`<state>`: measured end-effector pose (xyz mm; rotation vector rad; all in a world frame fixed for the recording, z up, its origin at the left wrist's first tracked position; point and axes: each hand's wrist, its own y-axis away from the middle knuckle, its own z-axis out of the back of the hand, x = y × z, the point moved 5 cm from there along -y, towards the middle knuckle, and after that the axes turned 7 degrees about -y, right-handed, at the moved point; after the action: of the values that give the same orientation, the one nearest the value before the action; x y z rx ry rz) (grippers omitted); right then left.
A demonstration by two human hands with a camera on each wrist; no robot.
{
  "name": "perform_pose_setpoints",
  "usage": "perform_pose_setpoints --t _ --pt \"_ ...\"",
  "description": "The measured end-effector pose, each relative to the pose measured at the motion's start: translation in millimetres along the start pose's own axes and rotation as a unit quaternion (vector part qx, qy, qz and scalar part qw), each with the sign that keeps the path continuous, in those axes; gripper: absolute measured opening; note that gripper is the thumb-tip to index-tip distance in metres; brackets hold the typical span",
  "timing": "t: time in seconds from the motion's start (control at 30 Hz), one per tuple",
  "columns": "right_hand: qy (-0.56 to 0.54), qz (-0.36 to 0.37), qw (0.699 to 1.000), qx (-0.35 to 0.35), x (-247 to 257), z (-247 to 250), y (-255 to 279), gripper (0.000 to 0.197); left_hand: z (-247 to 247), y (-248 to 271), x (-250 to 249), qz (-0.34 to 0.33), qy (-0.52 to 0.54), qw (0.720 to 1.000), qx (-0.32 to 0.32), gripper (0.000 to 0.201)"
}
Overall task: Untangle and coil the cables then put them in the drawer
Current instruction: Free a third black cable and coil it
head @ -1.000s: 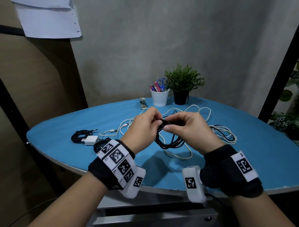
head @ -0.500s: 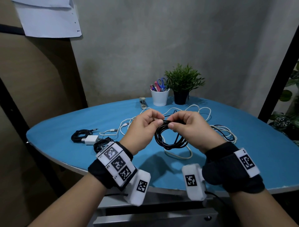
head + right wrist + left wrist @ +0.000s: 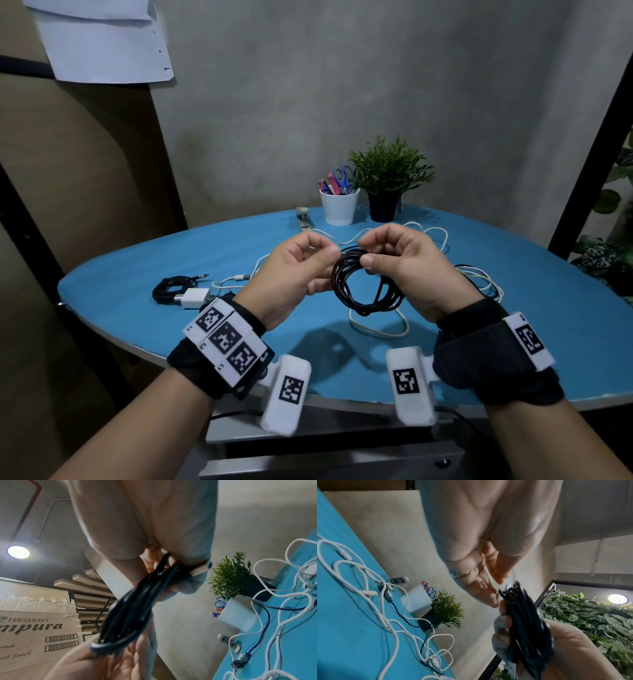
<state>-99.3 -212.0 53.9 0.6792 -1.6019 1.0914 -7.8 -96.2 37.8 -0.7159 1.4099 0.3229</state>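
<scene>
A black cable coil hangs as a round ring above the blue table, held between both hands. My left hand pinches the coil's top from the left. My right hand grips the same bundle from the right, thumb in front. In the left wrist view the right hand's fingers wrap the black coil. The right wrist view shows the black coil blurred. Tangled white cables lie on the table beneath and behind the hands. A grey drawer front sits below the near table edge.
Another black cable with a white charger lies at the left. A white cup with scissors, a potted plant and a stapler stand at the back. A black shelf frame rises at the right.
Both hands have kept hold of the black coil. Its loops have gathered into a rounder, tighter ring, and my wrists have dropped slightly.
</scene>
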Motion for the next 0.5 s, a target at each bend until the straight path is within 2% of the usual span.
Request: perform_pose_setpoints --t 0.1,0.23,0.3,0.4,0.43,0.5 --pt "0.011 -0.005 1.000 -0.011 -3 1 0 0.024 1 3 -1 -0.010 -0.056 0.998 -0.012 0.012" --pt "0.044 -0.010 0.998 -0.039 -7 3 0 0.015 6 -1 0 -0.018 -0.155 0.985 -0.068 0.014" --pt "0.048 -0.011 0.997 -0.055 -8 5 -1 0.013 7 -2 0 -0.045 -0.280 0.955 -0.089 0.015" --pt "0.054 -0.011 0.996 -0.065 -10 4 -2 0.012 0 1 -3 -0.112 -0.450 0.881 -0.092 0.012" --pt "0.058 -0.012 0.996 -0.064 -10 4 -1 0.012 -2 2 -5 -0.139 -0.470 0.866 -0.096 0.011" --pt "0.073 -0.017 0.996 -0.053 -9 3 -2 0.011 -4 5 -7 -0.174 -0.474 0.856 -0.109 0.008"
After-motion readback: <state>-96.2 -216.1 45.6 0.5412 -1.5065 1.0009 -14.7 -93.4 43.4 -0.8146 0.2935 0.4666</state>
